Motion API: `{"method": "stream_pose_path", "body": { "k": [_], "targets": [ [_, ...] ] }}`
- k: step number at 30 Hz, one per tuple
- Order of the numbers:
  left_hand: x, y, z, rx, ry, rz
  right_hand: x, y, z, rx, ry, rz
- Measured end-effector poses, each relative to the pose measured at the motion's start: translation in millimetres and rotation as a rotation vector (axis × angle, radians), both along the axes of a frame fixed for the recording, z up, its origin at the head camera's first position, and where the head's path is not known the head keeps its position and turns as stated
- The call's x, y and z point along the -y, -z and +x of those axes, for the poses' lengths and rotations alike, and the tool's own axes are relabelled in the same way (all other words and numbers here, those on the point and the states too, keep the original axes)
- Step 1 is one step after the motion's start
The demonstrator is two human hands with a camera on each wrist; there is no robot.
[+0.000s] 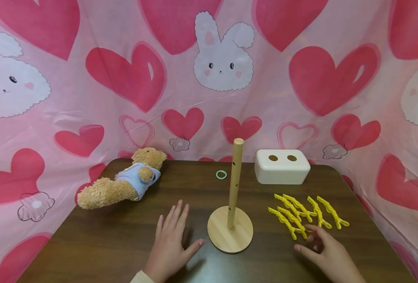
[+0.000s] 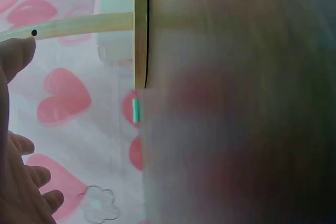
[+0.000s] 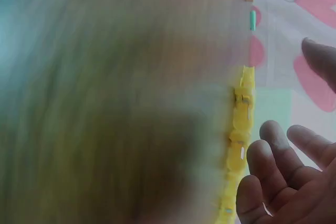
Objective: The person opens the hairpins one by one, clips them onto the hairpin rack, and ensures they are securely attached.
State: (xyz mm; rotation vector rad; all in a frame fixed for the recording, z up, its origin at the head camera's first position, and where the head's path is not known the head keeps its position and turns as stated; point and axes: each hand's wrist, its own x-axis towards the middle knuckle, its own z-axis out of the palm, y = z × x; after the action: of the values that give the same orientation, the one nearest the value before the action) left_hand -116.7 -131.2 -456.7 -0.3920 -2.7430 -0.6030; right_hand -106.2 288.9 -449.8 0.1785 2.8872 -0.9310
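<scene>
Trainee: How does the left grip (image 1: 171, 239) stand?

Instructor: Spread, holding nothing, above the bench (image 1: 99, 243), left of the wooden stand (image 1: 234, 196).

Trainee: And the yellow branches (image 1: 297, 204)?

Instructor: On the bench, right of the stand. Probably light, stiff plastic, thin prongs liable to snap; each is best held mid-stem.

Trainee: The right grip (image 1: 327, 251)?

Instructor: Fingers bent, thumb apart, pinching nothing, at the branches' near ends; contact cannot be determined.

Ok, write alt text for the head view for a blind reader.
A person's left hand and right hand flank a wooden post on a round base, the right close to yellow branched pieces. Farther back on the dark table, left to right, are a teddy bear in a blue top, a green ring and a white box.
</scene>
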Motion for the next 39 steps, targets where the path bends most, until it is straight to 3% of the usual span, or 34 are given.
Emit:
{"method": "stream_pose_path", "body": {
  "k": [7,11,14,22,29,33,39],
  "targets": [
    [-8.5,4.4,-3.6,0.002,0.023,0.056,0,9.1,-5.3,0.039,0.010,-0.098],
    [-14.0,6.7,-5.5,0.056,0.031,0.066,1,13.0,-9.4,0.064,0.006,-0.123],
    [-18.4,9.0,-7.4,0.097,0.033,0.073,3,14.8,-12.4,0.069,-0.006,-0.107],
    [-29.9,15.3,-10.2,0.112,0.065,0.114,11,14.9,-14.7,0.031,-0.029,-0.090],
    [-39.2,25.0,-17.8,0.228,0.096,0.190,19,12.0,-18.8,-0.005,-0.030,-0.037],
    [-43.7,30.8,-22.7,0.259,0.109,0.237,23,8.9,-22.7,0.026,-0.016,-0.023],
    [-54.7,36.7,-31.5,0.240,0.129,0.243,25,7.7,-29.3,0.089,-0.011,0.017]
  ]
}}
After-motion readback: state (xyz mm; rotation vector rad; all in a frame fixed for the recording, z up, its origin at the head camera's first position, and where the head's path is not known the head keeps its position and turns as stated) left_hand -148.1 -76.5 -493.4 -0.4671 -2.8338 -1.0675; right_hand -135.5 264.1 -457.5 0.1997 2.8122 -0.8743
